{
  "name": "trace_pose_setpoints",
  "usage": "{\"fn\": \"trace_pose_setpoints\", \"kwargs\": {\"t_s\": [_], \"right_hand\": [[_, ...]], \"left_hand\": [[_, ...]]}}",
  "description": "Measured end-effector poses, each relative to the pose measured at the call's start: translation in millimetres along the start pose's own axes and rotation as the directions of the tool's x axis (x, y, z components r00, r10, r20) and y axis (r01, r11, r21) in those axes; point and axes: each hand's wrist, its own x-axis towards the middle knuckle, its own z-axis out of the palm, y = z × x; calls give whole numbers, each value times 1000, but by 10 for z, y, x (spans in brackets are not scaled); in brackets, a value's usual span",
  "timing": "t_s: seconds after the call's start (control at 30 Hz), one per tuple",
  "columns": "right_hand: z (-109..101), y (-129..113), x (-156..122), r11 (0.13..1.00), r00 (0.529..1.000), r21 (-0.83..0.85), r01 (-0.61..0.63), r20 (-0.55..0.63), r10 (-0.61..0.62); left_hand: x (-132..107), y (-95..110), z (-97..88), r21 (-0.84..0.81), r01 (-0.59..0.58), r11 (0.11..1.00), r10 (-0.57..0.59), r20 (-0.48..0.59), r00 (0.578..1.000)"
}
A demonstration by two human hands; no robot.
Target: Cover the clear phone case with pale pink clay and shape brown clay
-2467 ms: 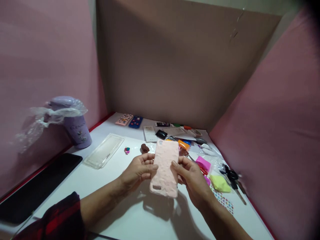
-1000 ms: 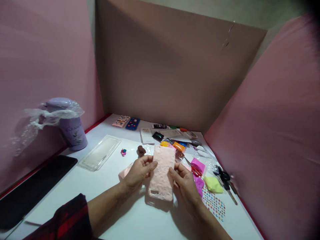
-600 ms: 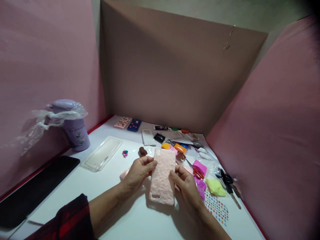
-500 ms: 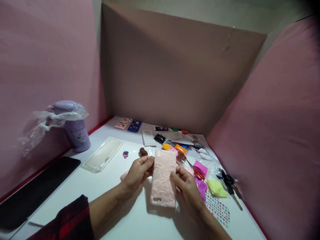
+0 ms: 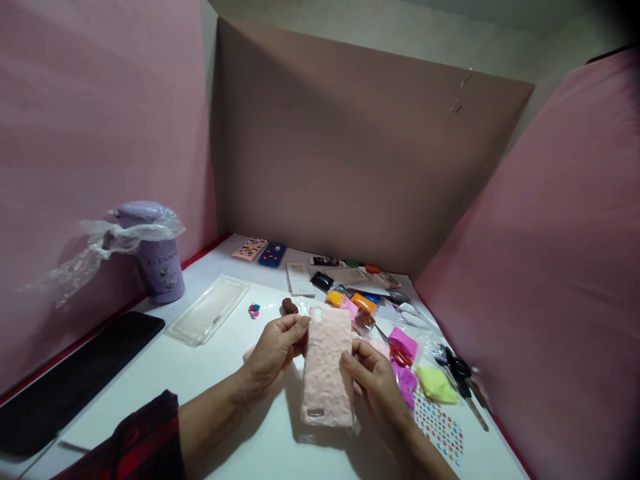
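Between my two hands, above the white table, is a phone case (image 5: 327, 367) covered in bumpy pale pink clay, with a cutout near its top left and another at its lower left. My left hand (image 5: 280, 343) pinches its upper left edge, thumb on the front. Lower down on the opposite side, my right hand (image 5: 373, 377) grips the right edge, the thumb on the clay and the fingers behind. Just beyond the case sits a lump of brown clay (image 5: 289, 307). Part of a pink piece shows behind my left wrist.
Left lie a clear plastic tray (image 5: 207, 312), a black slab (image 5: 80, 380) and a purple tumbler (image 5: 160, 267). Several clay packets, red-handled scissors (image 5: 399, 353), a yellow packet (image 5: 437, 385), a gem sticker sheet (image 5: 440, 427) and black-handled scissors (image 5: 457, 367) lie right. Two decorated cases (image 5: 273, 254) lie at the back.
The phone case sits slightly lower in view and its top tips a little away. Both hands keep their hold. The whole scene shifts slightly as the camera moves.
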Motion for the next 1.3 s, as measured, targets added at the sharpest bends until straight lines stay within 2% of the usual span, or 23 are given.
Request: {"fn": "trace_pose_setpoints", "kwargs": {"t_s": [0.17, 0.33, 0.43, 0.57, 0.67, 0.77, 0.83, 0.93, 0.97, 1.03, 1.07, 1.13, 1.17, 1.23, 1.3], "right_hand": [[15, 5, -10, 1000, 1000, 17, 3, -9, -3], [33, 4, -1, 999, 1000, 39, -9, -20, 10], [35, -3, 5, 999, 1000, 35, -2, -27, 3], [35, 34, 33, 998, 1000, 54, 18, -14, -17], [15, 94, 76, 997, 998, -40, 65, -3, -65], [-46, 98, 110, 978, 990, -160, 131, -36, -139], [-119, 32, 118, 955, 972, -234, 180, -104, -208], [-280, -134, 127, 818, 872, -508, 272, -229, -432], [-340, -187, 135, 744, 828, -611, 271, -246, -504], [-451, -257, 158, 567, 780, -793, 221, -206, -591], [-495, -269, 171, 483, 778, -855, 190, -169, -605], [-549, -255, 196, 393, 791, -905, 161, -120, -600], [-557, -235, 206, 370, 801, -915, 158, -100, -590], [-542, -185, 214, 338, 820, -925, 170, -58, -570], [-499, -141, 207, 307, 833, -931, 199, -5, -554]], "left_hand": [[-12, 2, 22, -17, -4, 1000, 4, 1, 1000], [-47, -32, 37, -60, 54, 997, -52, 37, 998], [-66, -32, 50, -63, 51, 997, -49, 31, 998], [-107, -11, 91, -147, 105, 984, -88, 118, 989], [-117, 5, 110, -223, 200, 954, -166, 161, 973], [-91, 24, 98, -269, 231, 935, -209, 111, 972], [-67, 45, 75, -274, 237, 932, -226, 71, 972], [-36, 95, 37, -248, 213, 945, -219, 4, 976], [-28, 120, 30, -229, 195, 954, -207, -25, 978], [-15, 185, 25, -182, 158, 971, -176, -88, 981], [-8, 227, 26, -160, 127, 979, -148, -127, 981], [7, 330, 30, -142, 71, 987, -98, -192, 976], [15, 390, 28, -135, 36, 990, -66, -224, 972], [34, 515, 9, -105, -84, 991, 42, -353, 935], [55, 629, -31, -104, -155, 982, 99, -413, 905]]}}
